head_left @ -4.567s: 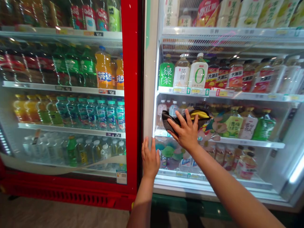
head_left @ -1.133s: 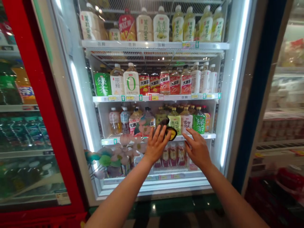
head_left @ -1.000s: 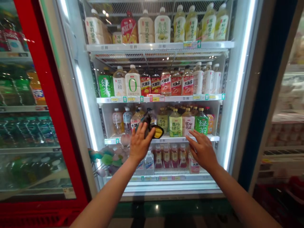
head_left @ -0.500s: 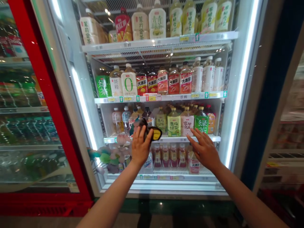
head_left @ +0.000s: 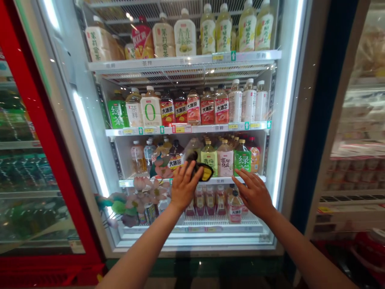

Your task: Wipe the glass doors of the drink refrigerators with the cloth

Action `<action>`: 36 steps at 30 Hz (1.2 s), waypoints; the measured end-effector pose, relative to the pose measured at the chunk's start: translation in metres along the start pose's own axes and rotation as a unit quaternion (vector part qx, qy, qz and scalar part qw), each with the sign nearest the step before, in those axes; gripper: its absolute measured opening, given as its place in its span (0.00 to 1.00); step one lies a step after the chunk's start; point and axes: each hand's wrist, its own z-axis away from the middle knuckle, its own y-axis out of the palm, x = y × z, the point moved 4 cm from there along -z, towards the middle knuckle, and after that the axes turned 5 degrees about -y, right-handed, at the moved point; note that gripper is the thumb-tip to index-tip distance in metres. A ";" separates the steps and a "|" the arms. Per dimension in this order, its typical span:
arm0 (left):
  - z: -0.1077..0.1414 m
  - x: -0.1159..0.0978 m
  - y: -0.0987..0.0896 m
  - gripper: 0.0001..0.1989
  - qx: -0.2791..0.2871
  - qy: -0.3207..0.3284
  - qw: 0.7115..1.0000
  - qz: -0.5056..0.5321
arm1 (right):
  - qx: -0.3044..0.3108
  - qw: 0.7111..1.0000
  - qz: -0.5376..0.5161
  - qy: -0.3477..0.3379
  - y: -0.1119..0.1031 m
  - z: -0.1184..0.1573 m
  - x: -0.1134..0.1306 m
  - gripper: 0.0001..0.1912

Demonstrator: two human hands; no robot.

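Black-yellow cloth (head_left: 205, 172) under left hand (head_left: 184, 186), long axis slanting down rightward.

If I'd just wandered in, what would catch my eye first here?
Probably the brightly lit fridge in the middle, with its shelves of colourful bottles. In front of it, the left hand is on a black and yellow cloth, and the right hand is raised farther right. Pink flowers stand out at lower left.

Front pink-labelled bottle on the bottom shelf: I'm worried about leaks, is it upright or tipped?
Upright: the bottle, seen near the right hand, has its dark cap on top and base on the wire shelf.
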 end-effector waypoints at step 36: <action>-0.091 -0.134 0.060 0.24 0.013 0.124 0.991 0.050 | 0.033 0.998 0.035 0.047 -0.031 0.085 -0.068 0.24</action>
